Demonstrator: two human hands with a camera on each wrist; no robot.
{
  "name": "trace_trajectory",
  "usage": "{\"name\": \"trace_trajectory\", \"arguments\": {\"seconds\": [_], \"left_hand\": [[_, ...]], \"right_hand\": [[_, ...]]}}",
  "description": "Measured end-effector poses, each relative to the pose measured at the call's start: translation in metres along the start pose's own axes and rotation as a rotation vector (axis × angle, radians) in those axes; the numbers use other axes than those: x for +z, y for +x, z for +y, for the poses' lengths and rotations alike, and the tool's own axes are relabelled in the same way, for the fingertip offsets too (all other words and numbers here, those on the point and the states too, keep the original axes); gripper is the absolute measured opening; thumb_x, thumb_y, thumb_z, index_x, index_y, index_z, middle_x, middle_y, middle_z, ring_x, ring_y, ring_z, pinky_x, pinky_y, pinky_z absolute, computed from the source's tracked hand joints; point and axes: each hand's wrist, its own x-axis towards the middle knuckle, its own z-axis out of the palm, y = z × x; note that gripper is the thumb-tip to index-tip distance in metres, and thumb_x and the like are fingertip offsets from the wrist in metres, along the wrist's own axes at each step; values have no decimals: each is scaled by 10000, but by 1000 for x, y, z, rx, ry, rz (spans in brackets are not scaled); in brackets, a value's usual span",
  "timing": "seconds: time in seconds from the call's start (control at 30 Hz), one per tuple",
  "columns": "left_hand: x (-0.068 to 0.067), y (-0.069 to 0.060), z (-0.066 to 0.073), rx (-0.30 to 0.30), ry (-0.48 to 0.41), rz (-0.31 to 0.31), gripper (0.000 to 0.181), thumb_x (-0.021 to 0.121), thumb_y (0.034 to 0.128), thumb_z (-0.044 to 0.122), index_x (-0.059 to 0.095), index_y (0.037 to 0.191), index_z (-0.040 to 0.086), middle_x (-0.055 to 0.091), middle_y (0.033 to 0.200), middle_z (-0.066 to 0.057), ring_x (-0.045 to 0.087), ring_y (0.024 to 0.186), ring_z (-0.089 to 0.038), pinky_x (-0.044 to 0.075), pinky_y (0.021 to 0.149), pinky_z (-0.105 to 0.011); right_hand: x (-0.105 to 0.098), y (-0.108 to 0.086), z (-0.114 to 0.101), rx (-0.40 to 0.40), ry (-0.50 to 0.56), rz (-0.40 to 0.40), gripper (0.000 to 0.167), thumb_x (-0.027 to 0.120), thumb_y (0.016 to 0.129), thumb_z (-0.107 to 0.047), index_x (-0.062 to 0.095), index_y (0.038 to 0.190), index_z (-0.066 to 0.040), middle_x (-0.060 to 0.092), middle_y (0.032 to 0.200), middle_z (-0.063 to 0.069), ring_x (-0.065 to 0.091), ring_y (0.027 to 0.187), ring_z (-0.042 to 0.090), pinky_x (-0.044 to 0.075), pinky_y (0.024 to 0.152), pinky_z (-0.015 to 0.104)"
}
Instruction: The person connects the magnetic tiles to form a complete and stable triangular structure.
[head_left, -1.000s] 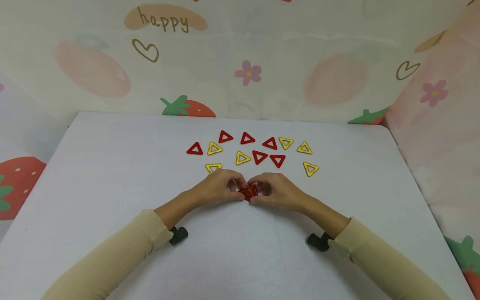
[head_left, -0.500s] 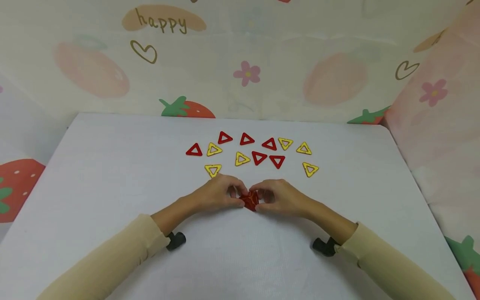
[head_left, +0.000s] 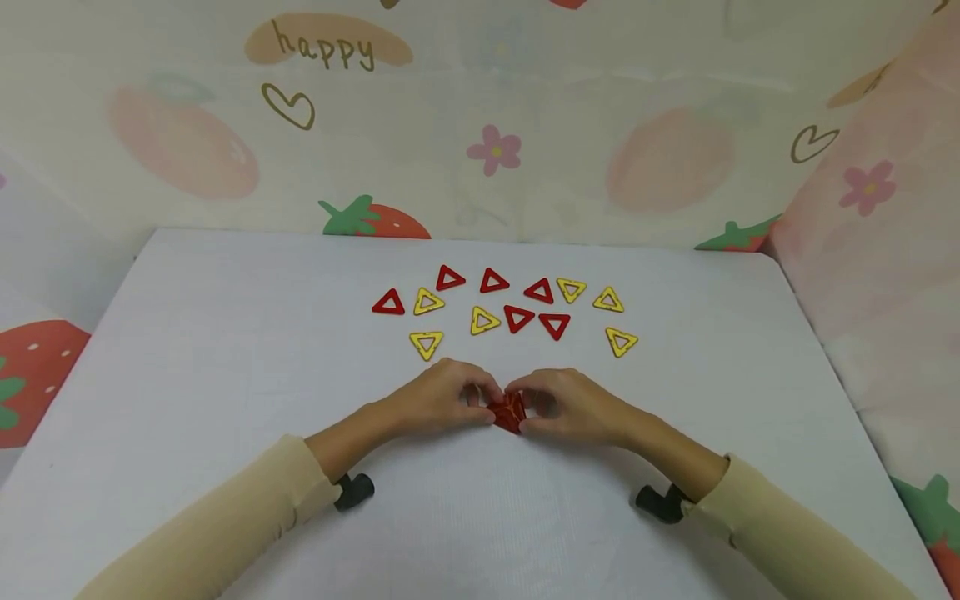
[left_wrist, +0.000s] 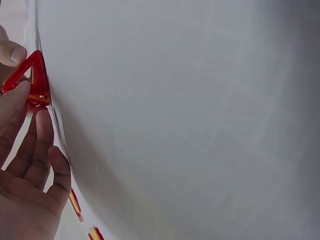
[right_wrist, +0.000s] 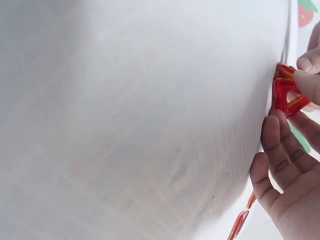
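Note:
Several red triangular tiles stand joined at their edges in a small peaked shape [head_left: 512, 412] near the middle of the white table. From the left, my left hand [head_left: 442, 398] pinches this shape between thumb and fingers. My right hand [head_left: 577, 407] pinches its other side, so the fingertips of both hands nearly meet. In the left wrist view the shape [left_wrist: 43, 82] shows one upright triangle with an open centre, the thumb lying against it. The right wrist view shows the shape [right_wrist: 278, 97] with another leaning triangle under the thumb. The fingers partly hide it.
Beyond the hands, loose red triangles [head_left: 554, 324] and yellow triangles [head_left: 426, 343] lie flat in scattered rows on the table [head_left: 225, 333]. A patterned cloth backdrop [head_left: 555, 100] rises behind the far table edge. Dark wrist cameras [head_left: 354, 492] sit under both sleeves.
Both hands have drawn the red shape slightly towards the body and to the right. The yellow triangle by the left hand now shows whole. The loose triangles stay where they lay.

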Motion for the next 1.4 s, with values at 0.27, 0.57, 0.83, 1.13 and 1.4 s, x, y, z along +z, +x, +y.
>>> {"name": "trace_trajectory", "arguments": {"seconds": [0.27, 0.57, 0.83, 1.13, 1.4], "left_hand": [[3, -6, 0, -7, 18, -7, 192, 757, 879, 106, 741, 1070, 115, 697, 963, 78, 596, 796, -91, 510, 718, -244], [5, -11, -2, -1, 7, -12, 186, 757, 881, 108, 736, 1064, 126, 693, 956, 89, 596, 800, -94, 510, 711, -248], [5, -14, 0, 9, 2, -21, 180, 763, 876, 110, 736, 1051, 137, 690, 946, 103, 595, 807, -93, 513, 719, -251], [6, -19, 2, 18, -12, -41, 177, 764, 873, 101, 736, 1043, 144, 690, 953, 104, 596, 815, -83, 516, 737, -249], [7, -22, 5, 27, -26, -55, 174, 759, 875, 88, 734, 1037, 148, 691, 959, 99, 599, 818, -76, 519, 747, -249]], "right_hand": [[5, -4, -1, -26, 5, -7, 430, 757, 885, -166, 634, 1291, -96, 647, 1007, -74, 578, 897, 129, 504, 789, 288], [9, -6, -4, 8, -11, -16, 442, 766, 875, -190, 639, 1292, -116, 646, 1022, -105, 580, 904, 106, 504, 798, 265], [12, -7, -6, -10, -10, -25, 429, 763, 876, -192, 644, 1282, -118, 647, 1020, -118, 590, 898, 105, 510, 800, 270], [15, -10, -9, -39, 5, -29, 417, 769, 869, -184, 655, 1266, -131, 651, 1003, -129, 592, 893, 100, 506, 795, 269], [16, -12, -12, -43, 22, -47, 415, 769, 869, -176, 654, 1263, -115, 661, 1021, -119, 601, 909, 88, 508, 805, 274]]}}
